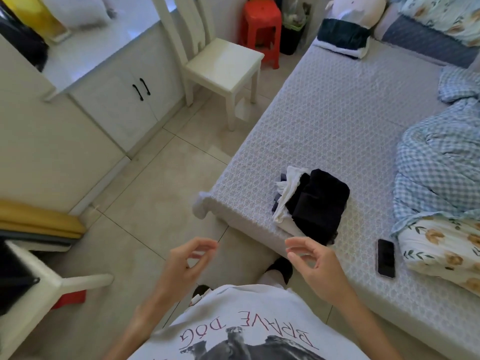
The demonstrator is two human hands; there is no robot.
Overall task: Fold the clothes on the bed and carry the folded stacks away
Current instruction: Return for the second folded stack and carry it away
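Observation:
A folded stack of clothes (313, 201), black pieces on top of white and dark blue ones, lies near the bed's (324, 120) front corner. My left hand (187, 263) hovers over the floor in front of me, fingers loosely curled, holding nothing. My right hand (310, 261) hovers at the bed's edge just below the stack, fingers loosely curled and empty, not touching the clothes.
A black phone (386, 258) lies on the bed right of the stack. A checked blue quilt (439, 167) and floral pillow (446, 253) fill the right side. A white chair (223, 66), red stool (262, 29) and white cabinet (124, 105) stand across the tiled floor.

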